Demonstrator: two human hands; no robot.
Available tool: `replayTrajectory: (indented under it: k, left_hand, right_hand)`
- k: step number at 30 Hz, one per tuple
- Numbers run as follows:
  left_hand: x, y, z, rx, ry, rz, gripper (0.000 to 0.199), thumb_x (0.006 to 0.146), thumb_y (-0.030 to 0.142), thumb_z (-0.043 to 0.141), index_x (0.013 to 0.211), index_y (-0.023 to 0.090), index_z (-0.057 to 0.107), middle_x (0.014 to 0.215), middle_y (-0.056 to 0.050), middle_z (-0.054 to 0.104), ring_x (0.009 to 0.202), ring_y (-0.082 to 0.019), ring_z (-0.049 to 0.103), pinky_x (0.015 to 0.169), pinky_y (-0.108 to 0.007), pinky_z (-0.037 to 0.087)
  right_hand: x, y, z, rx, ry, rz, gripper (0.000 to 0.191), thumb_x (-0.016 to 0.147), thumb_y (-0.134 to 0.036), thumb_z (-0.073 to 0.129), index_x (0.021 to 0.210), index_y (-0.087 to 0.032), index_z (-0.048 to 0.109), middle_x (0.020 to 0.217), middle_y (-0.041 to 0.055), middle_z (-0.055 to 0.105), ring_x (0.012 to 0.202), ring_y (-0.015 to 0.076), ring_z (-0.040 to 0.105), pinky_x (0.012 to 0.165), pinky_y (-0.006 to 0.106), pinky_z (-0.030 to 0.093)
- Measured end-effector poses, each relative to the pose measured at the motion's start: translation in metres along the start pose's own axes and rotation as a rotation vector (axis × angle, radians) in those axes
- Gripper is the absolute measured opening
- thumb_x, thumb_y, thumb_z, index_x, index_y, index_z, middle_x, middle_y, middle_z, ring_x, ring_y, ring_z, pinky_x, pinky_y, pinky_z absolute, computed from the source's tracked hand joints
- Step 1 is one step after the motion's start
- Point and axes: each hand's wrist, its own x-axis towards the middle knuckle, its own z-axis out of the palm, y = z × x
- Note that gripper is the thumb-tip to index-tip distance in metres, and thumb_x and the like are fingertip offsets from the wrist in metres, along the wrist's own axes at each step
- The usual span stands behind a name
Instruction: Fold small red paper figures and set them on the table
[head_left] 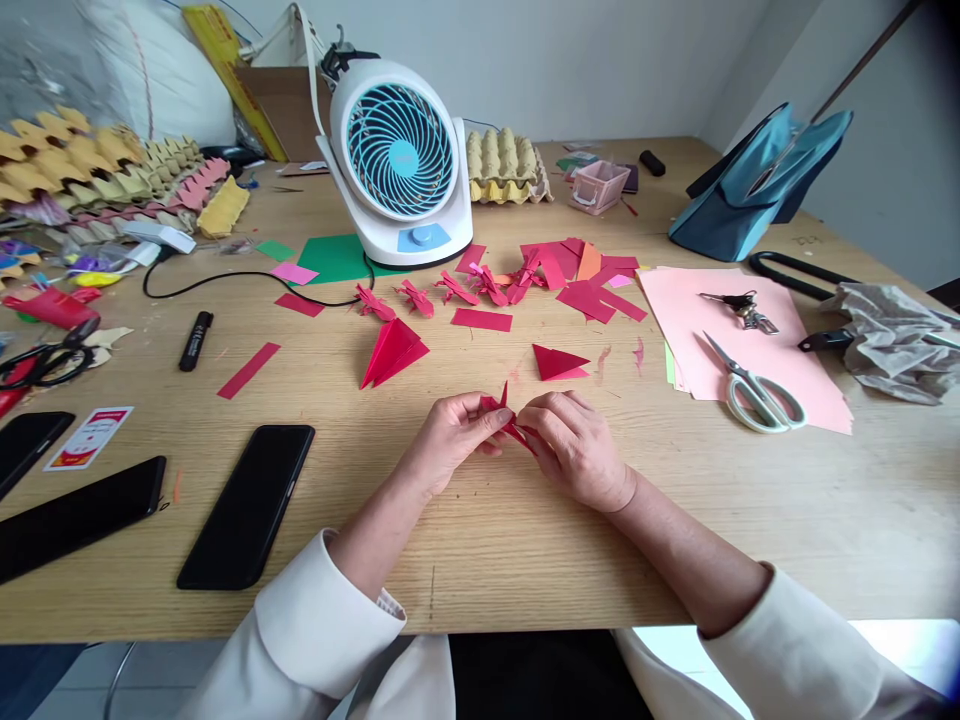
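Observation:
Between both hands, a small piece of folded red paper (507, 420) is held above the wooden table, with a thin point sticking upward. My left hand (459, 435) pinches it from the left, thumb across the front. From the right, the fingers of my right hand (574, 445) close on its lower edge and hide part of it. Just beyond lie a folded red paper triangle (394, 353) on the left and a smaller folded red triangle (560, 362) on the right. Behind these stands a row of several small folded red paper figures (454, 289).
A white fan (403, 160) stands at the back. Black phones (247, 508) lie at the left, near a black marker (196, 341). On the right, scissors (756, 385) rest on pink paper sheets (675, 300). Red scraps (585, 300) lie behind the hands; a blue bag (742, 200) stands farther right.

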Motion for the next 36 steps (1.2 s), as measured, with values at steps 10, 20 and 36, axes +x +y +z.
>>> replayTrajectory:
  k: [10, 20, 36]
  left_hand:
    - [0.003, 0.0, -0.012, 0.003, -0.077, -0.052, 0.034, 0.069, 0.043, 0.084, 0.078, 0.015, 0.068, 0.073, -0.001, 0.063, 0.064, -0.01, 0.059, 0.057, -0.022, 0.054]
    - [0.004, -0.01, -0.002, 0.221, 0.033, 0.137, 0.019, 0.081, 0.035, 0.07, 0.078, 0.016, 0.068, 0.074, 0.0, 0.066, 0.064, -0.01, 0.057, 0.059, -0.022, 0.049]
    - [0.004, -0.013, -0.003, 0.43, 0.061, 0.267, 0.014, 0.08, 0.029, 0.072, 0.079, 0.016, 0.066, 0.073, 0.001, 0.066, 0.067, -0.01, 0.059, 0.065, -0.021, 0.048]
  right_hand:
    - [0.0, 0.002, -0.003, 0.031, -0.034, -0.003, 0.015, 0.099, -0.018, 0.048, 0.104, -0.02, 0.062, 0.091, 0.0078, 0.066, 0.077, 0.0186, 0.059, 0.072, 0.033, 0.043]
    - [0.0, -0.006, 0.003, 0.318, 0.012, 0.245, 0.007, 0.095, -0.017, 0.052, 0.093, -0.02, 0.058, 0.086, 0.0058, 0.062, 0.076, 0.0176, 0.058, 0.071, 0.032, 0.047]
    - [0.001, -0.003, 0.022, 1.14, 0.09, 0.877, 0.03, 0.079, -0.042, 0.075, 0.082, -0.021, 0.054, 0.075, -0.0008, 0.057, 0.067, 0.0125, 0.053, 0.065, 0.029, 0.046]
